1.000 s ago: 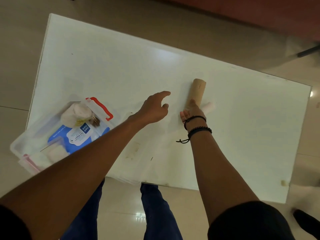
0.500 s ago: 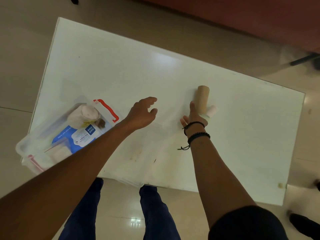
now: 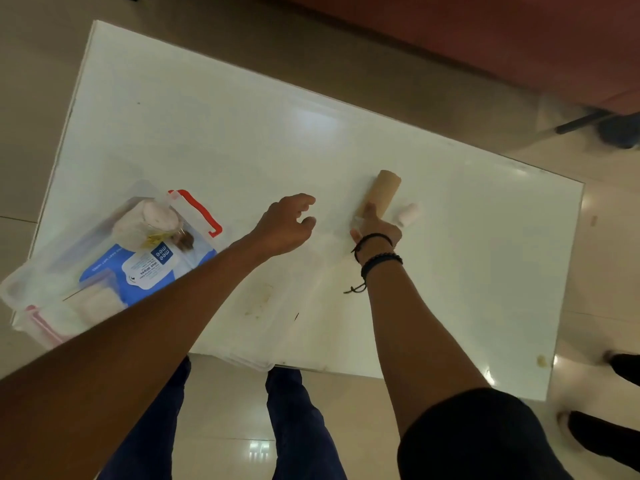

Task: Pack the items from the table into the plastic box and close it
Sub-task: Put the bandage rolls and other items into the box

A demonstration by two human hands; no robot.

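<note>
A brown cardboard tube (image 3: pixel 382 190) lies on the white table (image 3: pixel 207 116), right of centre. My right hand (image 3: pixel 375 228) closes around its near end, thumb along the tube's left side. A small white roll (image 3: pixel 408 213) lies just right of that hand. My left hand (image 3: pixel 287 225) hovers open and empty a little left of the tube. The clear plastic box (image 3: pixel 27 271) with a red handle (image 3: pixel 201 211) stands open at the table's front left corner. Inside are a blue wet wipes pack (image 3: pixel 145 268) and a white roll (image 3: pixel 149 218).
A clear lid (image 3: pixel 266 327) lies flat at the table's front edge, between the box and my right arm. My legs are below that edge. Dark shoes (image 3: pixel 606 438) stand on the floor at the right. Red-brown furniture (image 3: pixel 485 36) fills the far right.
My left hand drew back toward the box, then returned toward the tube. My right hand stayed on the tube's near end. The small white roll is now seen beside it.
</note>
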